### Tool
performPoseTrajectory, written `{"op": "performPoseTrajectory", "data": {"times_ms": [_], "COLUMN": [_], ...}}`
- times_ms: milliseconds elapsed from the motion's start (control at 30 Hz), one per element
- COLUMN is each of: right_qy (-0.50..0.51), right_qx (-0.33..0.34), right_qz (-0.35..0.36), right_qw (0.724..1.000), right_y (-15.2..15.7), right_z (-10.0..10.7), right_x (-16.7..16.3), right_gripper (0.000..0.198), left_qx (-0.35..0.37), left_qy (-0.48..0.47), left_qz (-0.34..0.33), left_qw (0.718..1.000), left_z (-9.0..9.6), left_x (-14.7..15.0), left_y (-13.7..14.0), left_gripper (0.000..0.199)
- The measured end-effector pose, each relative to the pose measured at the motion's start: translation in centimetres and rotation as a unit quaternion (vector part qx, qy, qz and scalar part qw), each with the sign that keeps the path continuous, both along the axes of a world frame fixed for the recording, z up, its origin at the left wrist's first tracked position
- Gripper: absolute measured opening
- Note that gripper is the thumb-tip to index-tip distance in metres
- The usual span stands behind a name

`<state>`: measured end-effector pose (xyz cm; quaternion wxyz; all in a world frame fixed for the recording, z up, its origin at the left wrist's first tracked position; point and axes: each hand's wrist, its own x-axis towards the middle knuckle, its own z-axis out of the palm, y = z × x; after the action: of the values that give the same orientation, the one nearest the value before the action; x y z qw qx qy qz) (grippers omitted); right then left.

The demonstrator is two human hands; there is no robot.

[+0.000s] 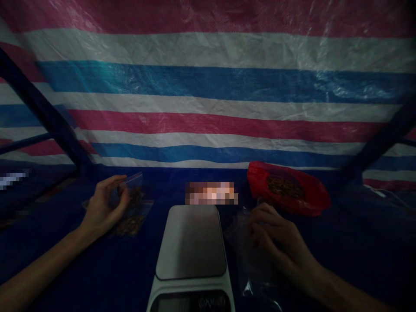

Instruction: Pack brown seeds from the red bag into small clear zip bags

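Note:
My left hand (105,206) is at the left, thumb and fingers pinched at the top of a small clear zip bag (134,193) with dark brown bits in it. Just below lies another zip bag (131,225) holding lighter brown pieces. My right hand (281,240) rests over a pile of clear plastic bags (245,251), its fingers curled and closed at their upper edge. Dim light hides its fingertips in part. Between the hands stands a kitchen scale (193,242) with a bare metal plate; its display is too dark to read.
Behind my right hand sits an open red plastic bag (316,197) with brown dried pieces (284,186). A blurred-out patch (211,193) lies beyond the scale. Striped plastic sheeting (208,121) hangs behind the dark blue surface, with blue frame posts on both sides.

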<state>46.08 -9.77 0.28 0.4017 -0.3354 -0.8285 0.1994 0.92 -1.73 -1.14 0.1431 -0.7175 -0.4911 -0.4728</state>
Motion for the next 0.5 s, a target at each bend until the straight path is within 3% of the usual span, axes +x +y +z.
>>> {"op": "performPoseTrajectory", "data": {"times_ms": [233, 500], "right_qy": [0.006, 0.013], "right_qx": [0.021, 0.087], "right_qz": [-0.053, -0.063], "right_qw": [0.998, 0.994], "right_y": [0.6, 0.6], "right_z": [-0.3, -0.1], "right_x": [1.2, 1.0], "right_gripper": [0.038, 0.040], "left_qx": [-0.020, 0.049], "left_qy": [-0.026, -0.039], "left_qz": [-0.028, -0.087], "left_qw": [0.999, 0.994], "left_z": [0.1, 0.1], "left_x": [0.8, 1.8], "left_y": [-0.6, -0.4], "left_gripper": [0.041, 0.047]}}
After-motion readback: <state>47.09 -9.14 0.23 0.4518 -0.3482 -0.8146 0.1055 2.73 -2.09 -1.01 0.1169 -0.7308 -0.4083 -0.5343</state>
